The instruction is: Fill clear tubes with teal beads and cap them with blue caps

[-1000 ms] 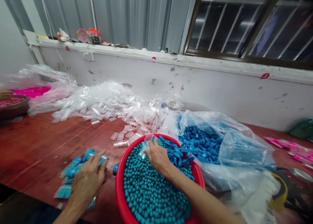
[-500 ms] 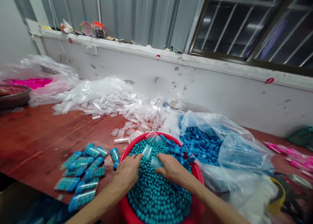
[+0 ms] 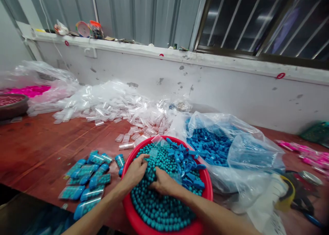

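A red basin (image 3: 205, 185) in front of me is full of small teal beads (image 3: 159, 207), with blue caps (image 3: 186, 163) heaped at its far side. Both hands are down in the beads and meet near the middle. My left hand (image 3: 135, 171) is cupped over the beads. My right hand (image 3: 163, 183) presses in beside it, fingers curled; a clear tube seems to lie between the two hands, mostly hidden. Another clear tube (image 3: 153, 153) lies on the beads just beyond my left hand. Filled tubes with blue caps (image 3: 88, 180) lie on the table to the left of the basin.
A heap of empty clear tubes (image 3: 115, 106) spreads behind the basin on the red table (image 3: 38, 146). A plastic bag of blue caps (image 3: 216, 146) sits to the right. Pink parts in a bag (image 3: 28, 90) and a dark bowl (image 3: 11, 106) stand far left. Pink items (image 3: 303, 151) lie far right.
My left hand left the filled tubes and moved right into the basin. My right hand drew back from the far rim toward the middle, and the two hands have come together in the beads.
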`<action>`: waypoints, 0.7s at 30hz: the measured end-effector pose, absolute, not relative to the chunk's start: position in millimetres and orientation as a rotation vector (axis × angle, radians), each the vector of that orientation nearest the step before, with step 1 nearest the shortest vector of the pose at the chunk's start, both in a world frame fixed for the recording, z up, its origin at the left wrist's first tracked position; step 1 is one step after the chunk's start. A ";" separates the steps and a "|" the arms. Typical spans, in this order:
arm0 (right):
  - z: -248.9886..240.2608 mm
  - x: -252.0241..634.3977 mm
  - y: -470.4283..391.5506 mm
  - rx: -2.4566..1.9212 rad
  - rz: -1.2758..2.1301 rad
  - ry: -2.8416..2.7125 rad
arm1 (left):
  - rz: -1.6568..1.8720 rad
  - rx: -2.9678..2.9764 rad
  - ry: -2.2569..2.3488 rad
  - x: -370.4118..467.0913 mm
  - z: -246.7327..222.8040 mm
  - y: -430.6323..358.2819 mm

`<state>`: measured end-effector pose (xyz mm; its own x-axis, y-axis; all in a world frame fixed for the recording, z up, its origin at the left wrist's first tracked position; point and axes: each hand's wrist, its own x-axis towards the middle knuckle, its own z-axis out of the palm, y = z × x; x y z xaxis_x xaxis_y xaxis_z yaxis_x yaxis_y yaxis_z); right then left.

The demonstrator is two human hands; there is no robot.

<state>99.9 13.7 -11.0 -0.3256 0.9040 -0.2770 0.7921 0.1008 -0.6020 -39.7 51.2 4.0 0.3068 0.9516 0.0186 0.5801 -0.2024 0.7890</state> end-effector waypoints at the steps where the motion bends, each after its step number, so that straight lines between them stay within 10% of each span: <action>1: -11.1 102.1 15.8 -1.687 1.103 -2.150 | 0.732 1.829 1.375 -41.7 6.4 49.5; 11: 12.5 121.4 -0.2 -1.133 1.743 -1.496 | 0.697 1.263 0.992 -19.6 15.8 19.4; 21: 10.6 144.7 -41.2 -1.535 0.825 -2.441 | 0.640 1.038 0.924 -27.6 18.7 13.9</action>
